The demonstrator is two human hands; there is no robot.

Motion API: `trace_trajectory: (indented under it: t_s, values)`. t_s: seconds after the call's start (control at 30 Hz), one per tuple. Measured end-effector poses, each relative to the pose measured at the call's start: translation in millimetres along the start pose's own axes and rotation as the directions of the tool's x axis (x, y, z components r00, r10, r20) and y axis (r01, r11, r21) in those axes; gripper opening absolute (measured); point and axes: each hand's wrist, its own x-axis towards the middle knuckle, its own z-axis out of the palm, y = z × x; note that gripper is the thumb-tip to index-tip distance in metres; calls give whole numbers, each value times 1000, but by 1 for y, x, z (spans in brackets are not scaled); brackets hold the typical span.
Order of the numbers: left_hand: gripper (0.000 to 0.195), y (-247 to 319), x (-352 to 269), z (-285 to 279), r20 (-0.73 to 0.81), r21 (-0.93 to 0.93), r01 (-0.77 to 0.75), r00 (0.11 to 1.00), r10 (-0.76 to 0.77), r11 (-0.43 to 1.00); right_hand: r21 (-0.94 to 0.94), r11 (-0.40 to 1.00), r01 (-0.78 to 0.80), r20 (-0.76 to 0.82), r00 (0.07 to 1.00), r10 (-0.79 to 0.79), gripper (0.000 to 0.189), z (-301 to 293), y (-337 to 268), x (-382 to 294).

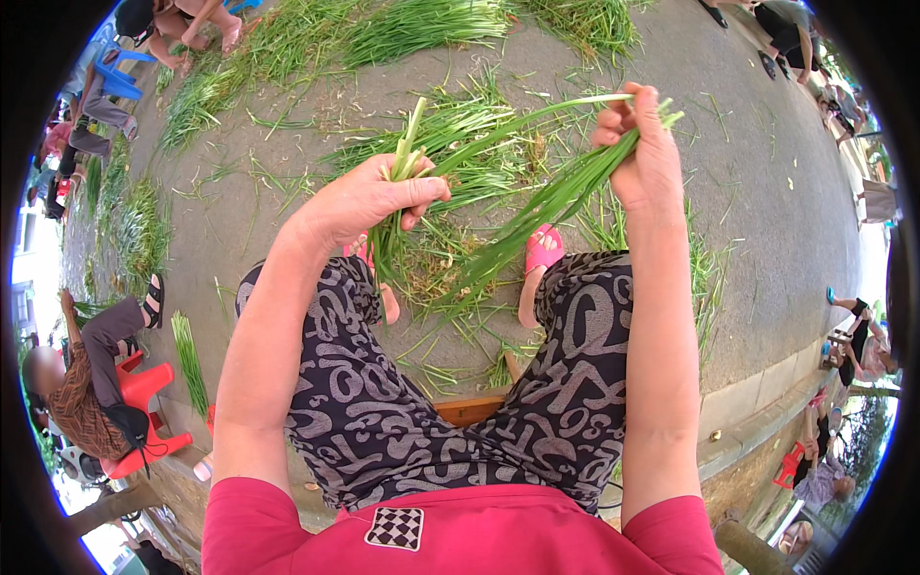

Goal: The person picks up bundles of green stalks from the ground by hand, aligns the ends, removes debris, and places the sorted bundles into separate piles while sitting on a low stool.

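My left hand [392, 194] grips a small bunch of green stalks [408, 144], which look like chives. Their pale cut ends point up and the green leaves hang below the fist. Held up at the right, my right hand [640, 147] closes around a second bunch of long green leaves [553, 198] that trails down to the left. One single stalk [532, 122] spans the gap, pinched between thumb and finger of the right hand and reaching toward the left. On the pavement between my feet lies a loose pile of the same greens [460, 144], mixed with dry brownish scraps.
Larger heaps of greens [431, 29] lie farther ahead. A neat bundle [188, 359] rests at the left, near a red plastic stool [147, 402] with a seated person. Under me is a wooden seat [471, 411]. A concrete kerb [762, 424] runs behind on the right.
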Motion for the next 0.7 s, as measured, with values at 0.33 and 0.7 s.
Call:
trace_trajectory:
  t_s: [0.33,0.7]
  values:
    - [26,-6,-9,-18,-113,-25,-34,993,31,999,16,956,293,-326,905,-272,32,-56,-39,7]
    - [24,-4,-3,-11,-57,-18,-45,997,44,999,-496,839,225,-11,964,-265,23,-15,-24,-16]
